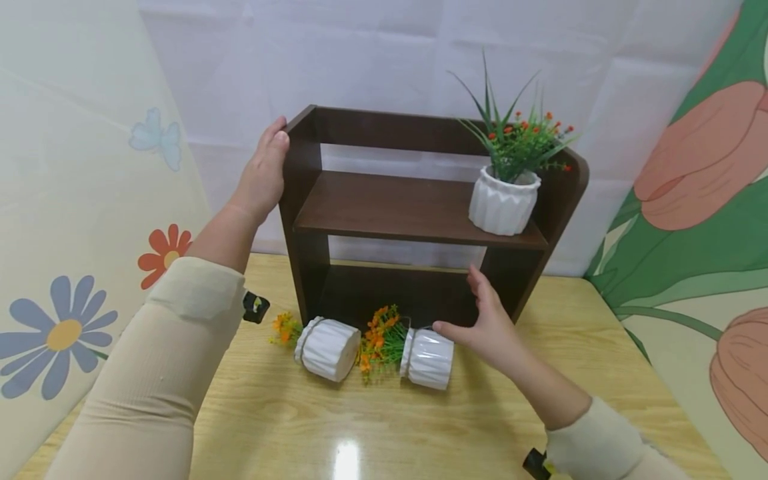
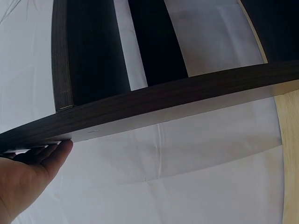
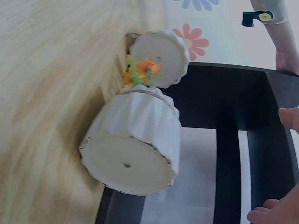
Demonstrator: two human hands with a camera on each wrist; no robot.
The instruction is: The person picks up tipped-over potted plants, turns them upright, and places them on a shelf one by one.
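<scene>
A dark brown two-tier shelf point(image 1: 384, 207) stands upright on the table. My left hand point(image 1: 264, 167) rests against the outside of its upper left side panel, and the left wrist view shows those fingers point(image 2: 58, 156) along the panel. Two white fluted flowerpots with orange flowers lie on their sides before the shelf: a left pot point(image 1: 327, 348) and a right pot point(image 1: 429, 359). Above the right pot, my right hand point(image 1: 489, 327) is spread with nothing held, its thumb by the pot's upper side. In the right wrist view that pot's base point(image 3: 126, 164) faces the camera.
A white pot point(image 1: 504, 203) with grass and red flowers stands upright at the right end of the shelf's upper tier. White cloth point(image 1: 384, 53) hangs behind. Painted flower panels point(image 1: 63, 333) flank the wooden table point(image 1: 288, 427).
</scene>
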